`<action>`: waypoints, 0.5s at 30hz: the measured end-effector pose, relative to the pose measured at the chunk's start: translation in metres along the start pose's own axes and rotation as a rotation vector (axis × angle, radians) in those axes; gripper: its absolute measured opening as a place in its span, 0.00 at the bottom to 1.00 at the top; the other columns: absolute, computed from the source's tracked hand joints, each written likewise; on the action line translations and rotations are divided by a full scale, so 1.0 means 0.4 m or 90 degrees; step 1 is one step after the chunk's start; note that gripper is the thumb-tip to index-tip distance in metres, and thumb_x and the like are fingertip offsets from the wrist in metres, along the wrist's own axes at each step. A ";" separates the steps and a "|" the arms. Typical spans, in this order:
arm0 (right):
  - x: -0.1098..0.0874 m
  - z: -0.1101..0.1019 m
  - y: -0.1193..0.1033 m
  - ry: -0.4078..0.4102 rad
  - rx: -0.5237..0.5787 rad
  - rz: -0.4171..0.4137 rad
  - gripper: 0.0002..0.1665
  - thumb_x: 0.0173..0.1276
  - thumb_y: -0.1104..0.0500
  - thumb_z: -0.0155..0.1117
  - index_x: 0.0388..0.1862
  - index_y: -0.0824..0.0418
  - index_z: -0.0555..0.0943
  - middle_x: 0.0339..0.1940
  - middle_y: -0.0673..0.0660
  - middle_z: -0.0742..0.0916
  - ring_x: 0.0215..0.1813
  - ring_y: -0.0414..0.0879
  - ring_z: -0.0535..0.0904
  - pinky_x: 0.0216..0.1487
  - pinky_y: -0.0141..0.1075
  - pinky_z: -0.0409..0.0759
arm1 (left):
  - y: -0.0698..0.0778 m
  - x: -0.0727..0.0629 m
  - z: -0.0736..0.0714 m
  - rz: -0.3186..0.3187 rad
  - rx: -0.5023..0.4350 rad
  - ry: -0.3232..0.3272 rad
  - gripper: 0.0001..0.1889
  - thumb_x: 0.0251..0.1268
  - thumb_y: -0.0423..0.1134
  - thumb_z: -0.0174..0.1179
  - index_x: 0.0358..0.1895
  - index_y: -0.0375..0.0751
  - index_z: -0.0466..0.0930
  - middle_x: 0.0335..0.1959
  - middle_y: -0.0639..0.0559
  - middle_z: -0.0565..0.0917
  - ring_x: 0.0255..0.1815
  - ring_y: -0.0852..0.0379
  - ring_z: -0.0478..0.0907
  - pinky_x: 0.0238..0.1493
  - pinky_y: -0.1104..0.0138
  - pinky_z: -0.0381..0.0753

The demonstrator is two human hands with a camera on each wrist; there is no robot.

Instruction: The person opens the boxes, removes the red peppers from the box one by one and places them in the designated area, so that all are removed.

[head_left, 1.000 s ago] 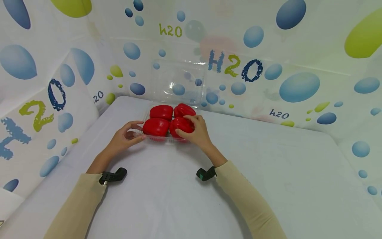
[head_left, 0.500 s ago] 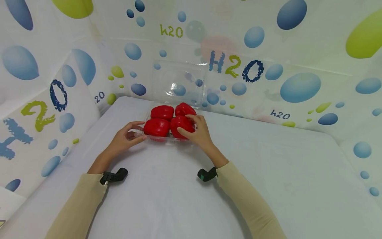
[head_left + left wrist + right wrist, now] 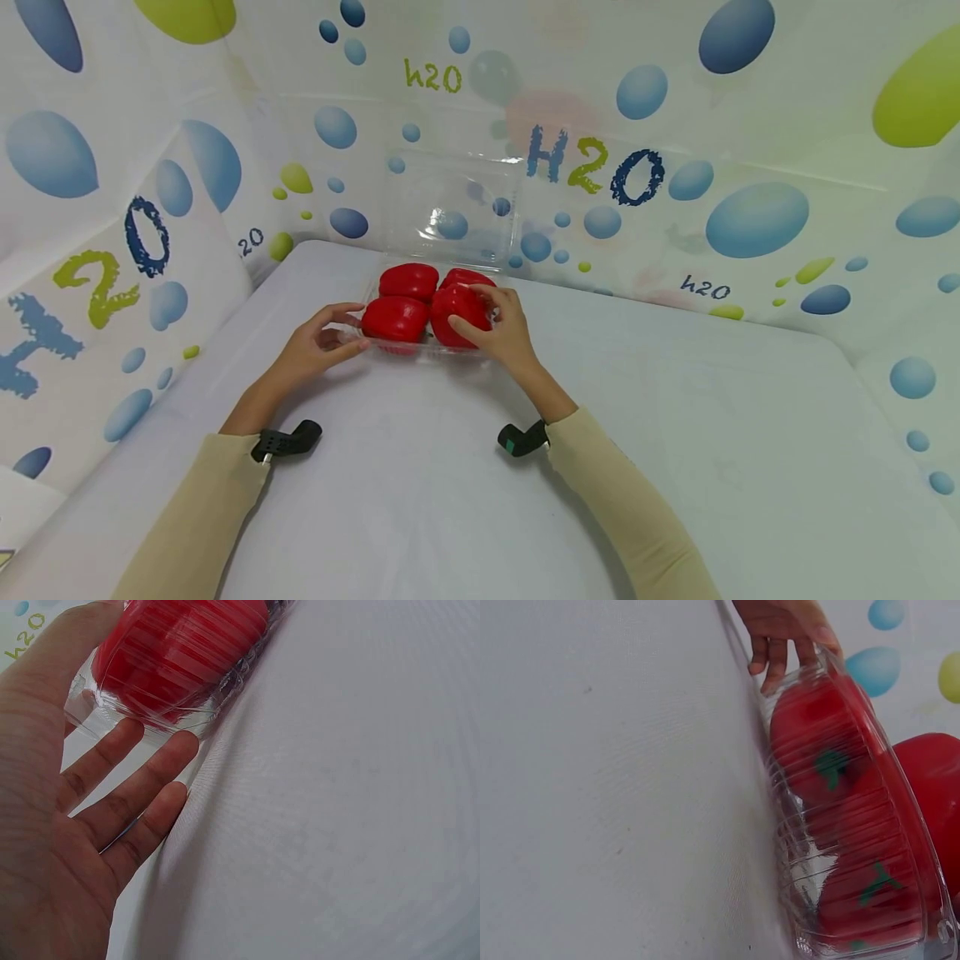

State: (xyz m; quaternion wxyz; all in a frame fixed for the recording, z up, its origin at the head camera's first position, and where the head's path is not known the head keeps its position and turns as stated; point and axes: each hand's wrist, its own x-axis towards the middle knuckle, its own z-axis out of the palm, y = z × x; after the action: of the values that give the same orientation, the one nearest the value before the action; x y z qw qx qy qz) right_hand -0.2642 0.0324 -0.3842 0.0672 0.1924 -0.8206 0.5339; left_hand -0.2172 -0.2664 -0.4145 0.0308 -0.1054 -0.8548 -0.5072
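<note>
The person's right grip [image 3: 510, 329] grasps a glossy red, blocky bell pepper [image 3: 457, 317] at the near right of a clear, rectangular plastic clamshell container [image 3: 427, 348], thumb across its near face and index finger at its far right. In the head view it overlaps the far right red pepper [image 3: 468, 276]; whether its underside is off the container's floor cannot be told. The skin looks slick, so a pinch with so little wrap could let it slip or roll onto its neighbours. Because the four peppers sit close together, dragging this one sideways could shift the near left red pepper [image 3: 394, 320] or the far left red pepper [image 3: 408, 280]. The person's left grip [image 3: 307, 343] is not clenched: its fingers rest loosely about the container's left end. Such light contact may fail to steady the thin plastic, which could slide or tip on the white-covered table [image 3: 675, 433] if the pepper snags the wall. The raised transparent lid [image 3: 450, 204] stands at the far side; a jolt could bring it down onto the right grip.
</note>
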 end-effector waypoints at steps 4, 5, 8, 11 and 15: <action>-0.001 -0.004 0.000 0.016 0.009 -0.013 0.34 0.57 0.55 0.73 0.62 0.58 0.74 0.58 0.60 0.76 0.59 0.52 0.71 0.49 0.41 0.79 | 0.001 0.002 0.002 0.008 -0.002 0.001 0.32 0.64 0.40 0.65 0.70 0.45 0.64 0.57 0.39 0.75 0.44 0.67 0.77 0.48 0.82 0.75; -0.001 -0.005 -0.001 0.019 0.012 -0.014 0.34 0.56 0.55 0.73 0.62 0.58 0.74 0.58 0.60 0.76 0.58 0.52 0.72 0.49 0.40 0.79 | 0.001 0.003 0.002 0.009 -0.002 0.002 0.32 0.64 0.40 0.65 0.70 0.44 0.65 0.57 0.39 0.75 0.43 0.67 0.77 0.48 0.82 0.74; -0.001 -0.007 -0.003 0.023 0.022 -0.016 0.34 0.56 0.56 0.73 0.62 0.59 0.74 0.57 0.60 0.77 0.58 0.52 0.72 0.49 0.40 0.79 | 0.000 0.003 0.002 0.013 0.000 0.002 0.32 0.64 0.40 0.65 0.70 0.44 0.65 0.56 0.39 0.75 0.43 0.68 0.77 0.48 0.82 0.74; -0.003 -0.009 -0.006 0.026 0.027 -0.017 0.33 0.57 0.56 0.73 0.62 0.58 0.74 0.57 0.60 0.76 0.57 0.52 0.72 0.49 0.40 0.79 | -0.001 0.003 0.002 0.017 0.003 0.003 0.32 0.64 0.40 0.65 0.70 0.44 0.64 0.56 0.39 0.76 0.43 0.68 0.78 0.48 0.82 0.74; -0.009 -0.009 -0.010 0.032 0.040 -0.025 0.33 0.57 0.56 0.72 0.62 0.59 0.74 0.58 0.60 0.76 0.57 0.52 0.73 0.51 0.42 0.79 | -0.001 0.001 0.002 0.019 0.006 0.002 0.32 0.64 0.39 0.65 0.70 0.44 0.64 0.56 0.39 0.75 0.42 0.68 0.78 0.47 0.81 0.75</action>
State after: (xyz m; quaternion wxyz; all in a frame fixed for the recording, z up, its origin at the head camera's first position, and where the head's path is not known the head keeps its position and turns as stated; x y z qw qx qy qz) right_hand -0.2598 0.0352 -0.3805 0.0923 0.1968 -0.7978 0.5624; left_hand -0.2176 -0.2660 -0.4152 0.0401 -0.1173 -0.8556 -0.5025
